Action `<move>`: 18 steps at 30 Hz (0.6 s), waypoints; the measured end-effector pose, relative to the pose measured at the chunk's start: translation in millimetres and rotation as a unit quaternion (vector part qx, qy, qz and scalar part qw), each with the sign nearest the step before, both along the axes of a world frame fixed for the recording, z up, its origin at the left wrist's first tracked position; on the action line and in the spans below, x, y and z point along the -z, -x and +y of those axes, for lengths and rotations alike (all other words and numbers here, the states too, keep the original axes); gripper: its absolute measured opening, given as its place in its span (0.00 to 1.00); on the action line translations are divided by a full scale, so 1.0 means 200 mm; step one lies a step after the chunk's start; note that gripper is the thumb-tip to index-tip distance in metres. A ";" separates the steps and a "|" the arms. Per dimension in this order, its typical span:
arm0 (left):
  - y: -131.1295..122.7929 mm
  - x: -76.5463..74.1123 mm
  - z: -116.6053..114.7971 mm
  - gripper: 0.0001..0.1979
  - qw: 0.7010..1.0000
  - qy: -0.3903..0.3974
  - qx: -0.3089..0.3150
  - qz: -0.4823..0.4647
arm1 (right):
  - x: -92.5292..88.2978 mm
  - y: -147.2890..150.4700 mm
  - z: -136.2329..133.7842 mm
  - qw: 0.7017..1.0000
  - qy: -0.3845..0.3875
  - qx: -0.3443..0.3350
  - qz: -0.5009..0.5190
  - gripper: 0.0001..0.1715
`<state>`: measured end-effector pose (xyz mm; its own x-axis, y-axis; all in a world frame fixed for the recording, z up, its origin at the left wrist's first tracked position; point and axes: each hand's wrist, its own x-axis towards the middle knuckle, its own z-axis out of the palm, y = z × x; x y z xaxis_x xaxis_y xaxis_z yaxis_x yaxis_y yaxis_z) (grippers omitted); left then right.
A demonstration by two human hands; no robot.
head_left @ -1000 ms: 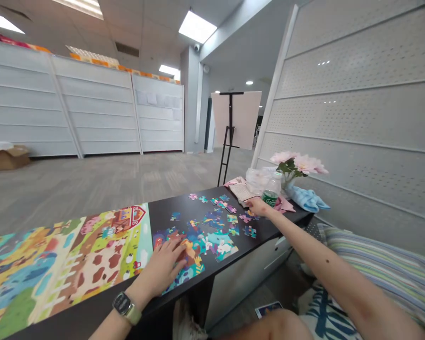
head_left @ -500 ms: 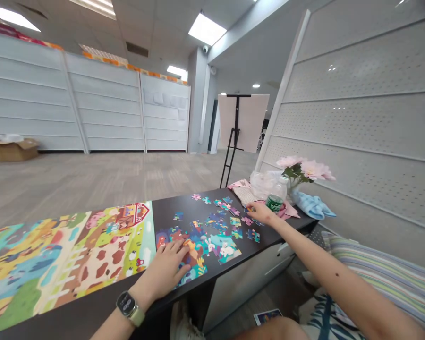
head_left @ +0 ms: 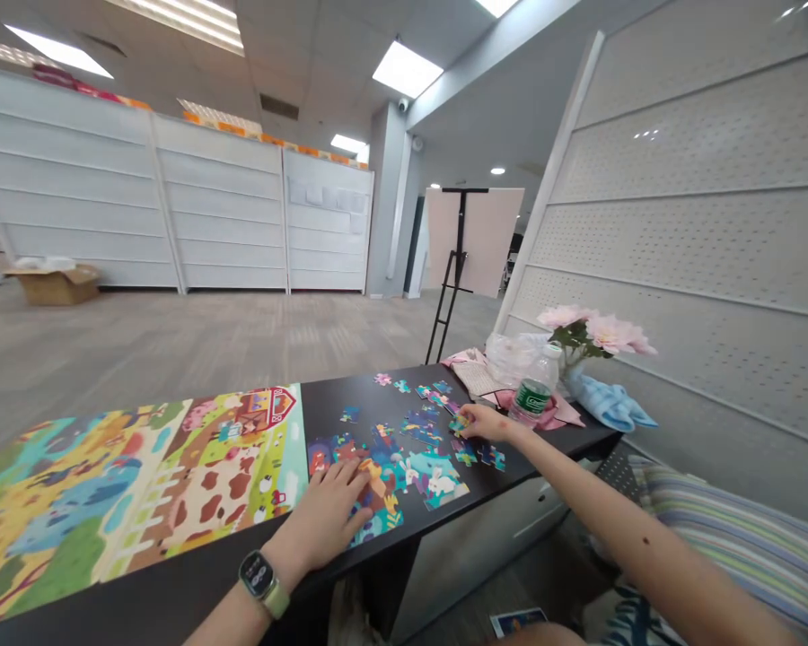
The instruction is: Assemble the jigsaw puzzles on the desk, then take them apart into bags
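On my feed, the L hand point(head_left: 333, 504) lies flat w/ its fingers well spread and nothing gripped. It rests on the joined part of a bright, flat jigsaw puzzle w/ white bunnies point(head_left: 381, 507), near the front edge of the smooth black counter point(head_left: 323, 405). Its wrist has a dark, rounded-square watch w/ a pale green band point(head_left: 259, 574); I can't read the face.

The R hand point(head_left: 486, 423) has its fingers bent and close together at a small blue-and-yellow jigsaw pc point(head_left: 456, 424). I can't tell if they pinch it or just touch it. More knobby loose pcs point(head_left: 423, 426) lie flat around it, some hooked together.

L of the puzzle, I see a big flat farm pic w/ brown cow spots and a red barn point(head_left: 208, 484). Just past the R hand, a clear plastic bottle w/ a green label point(head_left: 533, 395) stands upright; the white letters are too blurry for me. Near it are a crinkly see-through plastic bag point(head_left: 505, 357), pink flowers w/ wide petals point(head_left: 610, 332) and a soft, bunched-up blue cloth point(head_left: 610, 404).
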<state>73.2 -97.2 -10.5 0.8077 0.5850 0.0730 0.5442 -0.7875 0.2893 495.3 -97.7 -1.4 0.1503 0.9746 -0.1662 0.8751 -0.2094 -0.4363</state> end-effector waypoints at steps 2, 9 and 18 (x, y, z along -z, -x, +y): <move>0.00 0.00 0.00 0.23 1.000 0.002 0.000 0.000 | -0.01 0.00 -0.02 0.999 -0.010 0.018 0.029 0.20; 0.01 0.00 0.00 0.23 1.000 0.003 -0.004 -0.008 | -0.01 0.10 -0.12 0.992 -0.032 0.039 0.120 0.18; 0.01 0.01 0.00 0.22 1.000 -0.005 -0.004 -0.012 | -0.09 0.27 -0.16 0.980 -0.041 0.010 0.193 0.21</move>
